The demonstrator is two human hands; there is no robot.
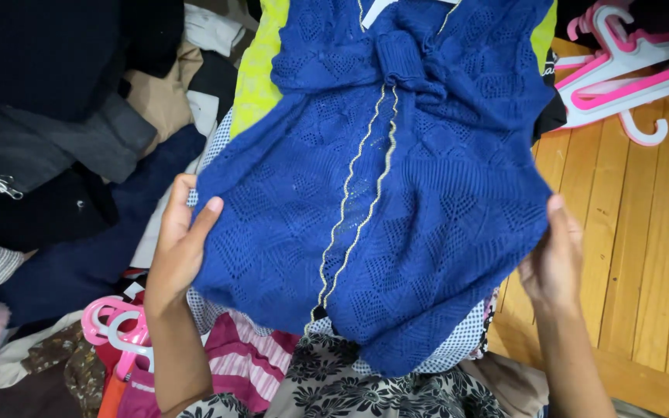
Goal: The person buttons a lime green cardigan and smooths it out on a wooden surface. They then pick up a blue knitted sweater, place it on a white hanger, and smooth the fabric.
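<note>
between my hands the blue knit hangs spread over the clothes pile, long axis running away from me. my left hand pinches its left edge, my right hand grips the right edge, both equally near.

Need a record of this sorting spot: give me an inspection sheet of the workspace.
Surface: wooden floor bare at right; elsewhere covered by clothes.
Job's things: blue knit garment with a pale trim down the middle, spread out and held at both side edges.
Clutter: dark clothes pile at left, yellow-green cloth under the knit, striped pink cloth, floral black-and-white fabric.
Grippers: left hand grips the knit's left edge; right hand grips its right edge.
Cables: nothing seen.
Surroundings: pink and white hangers on the floor top right; pink hangers lower left.
</note>
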